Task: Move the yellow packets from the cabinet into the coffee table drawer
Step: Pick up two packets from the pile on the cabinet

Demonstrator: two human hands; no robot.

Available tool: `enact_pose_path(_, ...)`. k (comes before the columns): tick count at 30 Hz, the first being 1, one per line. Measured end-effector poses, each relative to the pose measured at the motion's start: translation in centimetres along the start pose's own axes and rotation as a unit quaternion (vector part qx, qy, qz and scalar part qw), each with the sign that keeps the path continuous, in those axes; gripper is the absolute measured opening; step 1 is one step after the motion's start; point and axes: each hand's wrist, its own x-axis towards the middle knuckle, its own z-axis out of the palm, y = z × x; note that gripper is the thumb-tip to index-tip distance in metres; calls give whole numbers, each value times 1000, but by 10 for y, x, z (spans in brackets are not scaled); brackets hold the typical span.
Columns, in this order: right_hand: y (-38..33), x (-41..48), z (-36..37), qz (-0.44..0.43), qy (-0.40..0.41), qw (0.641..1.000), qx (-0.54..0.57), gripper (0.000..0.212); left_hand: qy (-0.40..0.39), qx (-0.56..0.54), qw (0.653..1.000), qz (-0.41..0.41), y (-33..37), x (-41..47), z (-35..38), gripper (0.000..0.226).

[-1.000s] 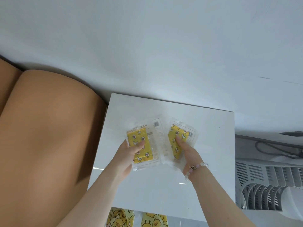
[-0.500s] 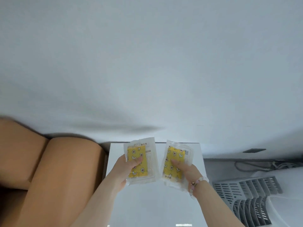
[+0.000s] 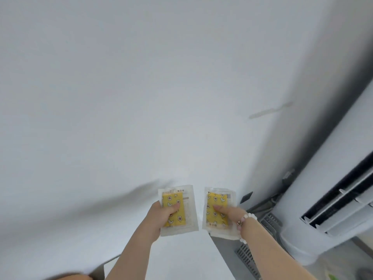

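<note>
My left hand [image 3: 161, 218] grips a clear plastic packet with a yellow duck-print pad [image 3: 175, 209], thumb lying across its front. My right hand [image 3: 230, 214], with a bead bracelet at the wrist, holds a second yellow packet [image 3: 219, 211] the same way. Both packets are lifted side by side above the white cabinet top [image 3: 187, 257], in front of a white wall. The coffee table and its drawer are out of view.
A tall white floor-standing air conditioner [image 3: 327, 209] with dark vent slats fills the right side. A grey ribbed floor grille [image 3: 252, 257] lies below it. A tan sofa edge [image 3: 70, 277] shows at the bottom left. A dark wall socket [image 3: 246, 197] sits low on the wall.
The view has swung up and to the right; the sofa has nearly left the frame and the air conditioner has come in. Both hands still hold their packets, lifted off the cabinet top.
</note>
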Motion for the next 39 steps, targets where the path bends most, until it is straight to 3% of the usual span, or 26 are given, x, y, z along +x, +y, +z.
enact_pose_path(2,6,-17,-24,5,17,1000,10,48,-30,19,999,5,4,-4,24,7)
enact_pose_path(7,34,-71,-79,4,80,993,91,22,-136,58,989,-9,-6,-14,102,13)
enact_pose_path(11,66,-112,-127,2,149,978,146,31,-224,104,969,-2,-6,-26,166,13)
enact_pose_path(14,90,-149,-163,-16,192,959,207,13,-293,131,947,10,-5,-41,219,12)
enact_pose_path(20,158,-222,-207,-1,282,901,329,30,-411,196,890,-1,-28,-89,303,16)
enact_pose_path(26,233,-290,-235,20,353,871,342,36,-487,256,835,5,-64,-156,364,20)
enact_pose_path(30,283,-330,-250,23,375,852,365,63,-516,271,813,8,-92,-211,393,20)
enact_pose_path(36,352,-403,-272,4,407,818,406,58,-548,307,778,16,-131,-295,439,22)
enact_pose_path(39,398,-440,-281,1,432,789,436,76,-561,320,762,31,-156,-341,462,16)
